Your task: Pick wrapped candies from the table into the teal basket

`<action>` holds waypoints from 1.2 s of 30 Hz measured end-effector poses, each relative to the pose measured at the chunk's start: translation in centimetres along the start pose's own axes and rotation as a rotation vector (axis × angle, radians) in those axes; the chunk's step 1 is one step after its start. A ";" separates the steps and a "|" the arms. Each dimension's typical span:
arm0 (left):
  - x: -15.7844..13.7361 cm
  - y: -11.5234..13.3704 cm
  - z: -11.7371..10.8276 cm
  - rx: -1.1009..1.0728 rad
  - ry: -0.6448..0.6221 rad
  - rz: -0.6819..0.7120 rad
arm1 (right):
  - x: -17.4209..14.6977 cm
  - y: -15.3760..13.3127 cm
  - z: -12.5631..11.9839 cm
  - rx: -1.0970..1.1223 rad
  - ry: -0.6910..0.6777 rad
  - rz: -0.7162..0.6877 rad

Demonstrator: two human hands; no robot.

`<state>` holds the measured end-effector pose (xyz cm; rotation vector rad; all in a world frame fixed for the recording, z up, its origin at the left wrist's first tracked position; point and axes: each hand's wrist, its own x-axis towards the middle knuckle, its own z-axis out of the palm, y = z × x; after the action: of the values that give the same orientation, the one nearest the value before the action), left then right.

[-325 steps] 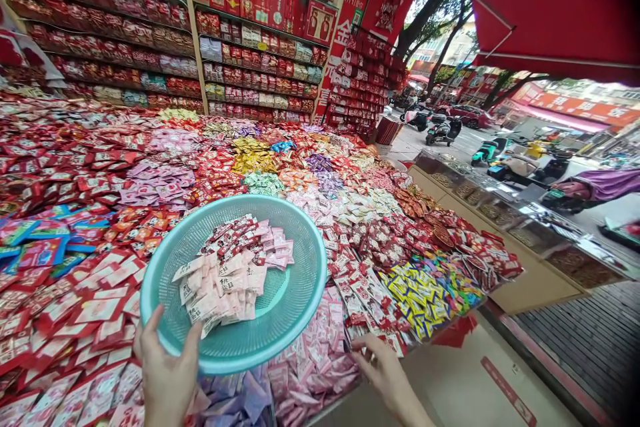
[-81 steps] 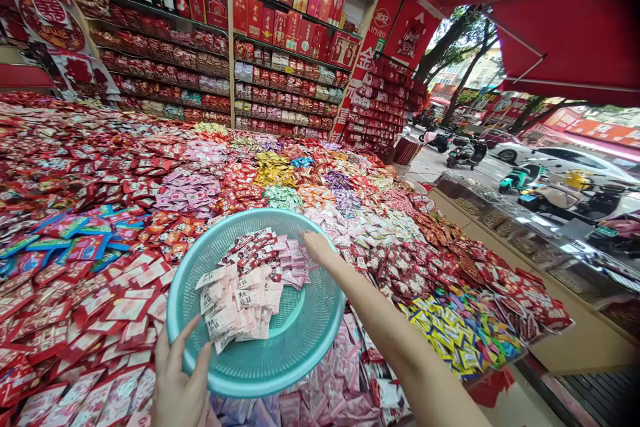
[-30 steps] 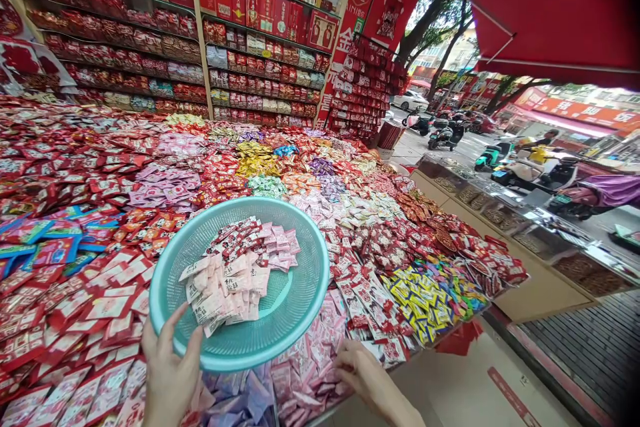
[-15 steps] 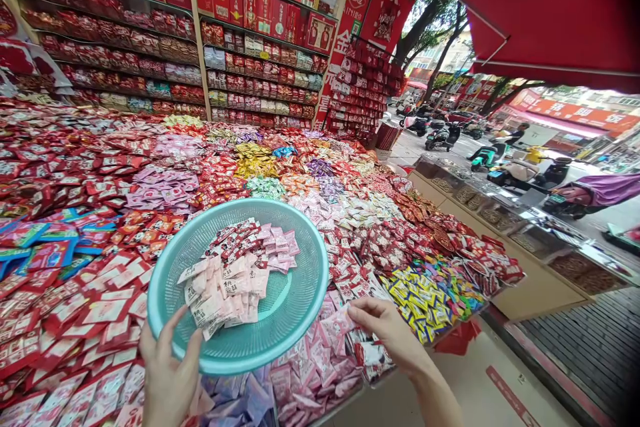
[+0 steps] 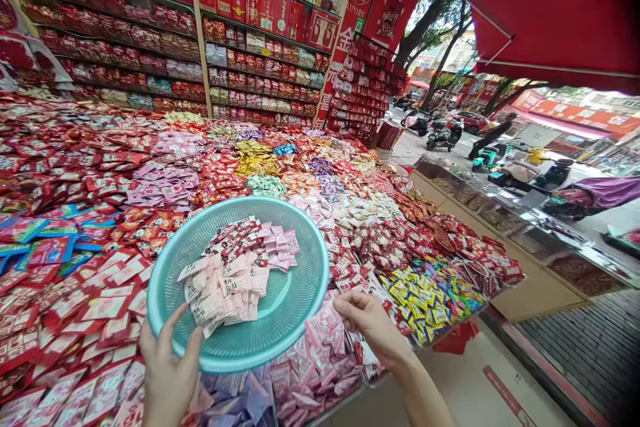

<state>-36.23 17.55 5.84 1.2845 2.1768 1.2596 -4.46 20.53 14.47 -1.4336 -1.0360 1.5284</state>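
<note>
A turquoise plastic basket (image 5: 305, 340) tilts a little over the packets. Inside it lie pale pink packets with black characters (image 5: 235, 287), dark red and white packets (image 5: 237, 240) and small pink packets (image 5: 280, 247). My left hand (image 5: 170, 360) grips the basket's near left rim, its fingers over the edge. Right of the basket, my right hand (image 5: 367, 323) pinches a pink candy packet (image 5: 323, 325) between thumb and fingers. Below that packet spreads a pile of pink-purple packets (image 5: 313, 380), partly hidden by the basket.
Heaps of wrapped sweets (image 5: 100, 233) cover the display. Yellow packets (image 5: 417, 303) lie to the right, before clear-lidded bins (image 5: 500, 203). Shelves (image 5: 265, 67) of packets and red boxes stand behind. Parked scooters (image 5: 540, 177) line the street outside.
My right hand has moved left, toward the basket, with the pink candy packet. My left hand and the basket have stayed nearly still.
</note>
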 end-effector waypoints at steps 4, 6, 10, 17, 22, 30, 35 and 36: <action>0.1 -0.1 -0.1 -0.020 -0.035 -0.054 | 0.4 -1.2 0.9 -0.001 -0.015 0.001; 0.2 -0.2 -0.2 -0.025 -0.048 -0.076 | 0.7 -1.6 1.3 -0.007 -0.032 -0.019; 0.3 -0.7 -0.1 -0.017 -0.037 -0.074 | 1.3 -2.2 2.0 -0.018 -0.071 -0.051; 0.1 0.3 -0.2 -0.014 -0.051 -0.107 | 2.3 -2.6 2.4 -0.040 -0.108 -0.034; -0.1 1.5 -0.4 -0.057 -0.011 -0.072 | 6.0 -3.6 1.2 -0.305 -0.159 -0.241; -0.3 0.3 0.1 -0.063 0.024 -0.044 | 16.5 -7.4 3.2 -1.245 -0.138 -0.445; -0.3 -0.2 0.2 -0.086 0.018 -0.061 | 21.0 -8.2 6.3 -1.496 -0.219 -0.434; -0.3 -0.3 0.2 -0.084 0.018 -0.066 | 21.7 -8.3 6.9 -1.533 -0.235 -0.426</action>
<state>-36.12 17.37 5.40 1.1636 2.1357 1.3264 -12.49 43.34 14.58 -1.6785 -2.7311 0.3954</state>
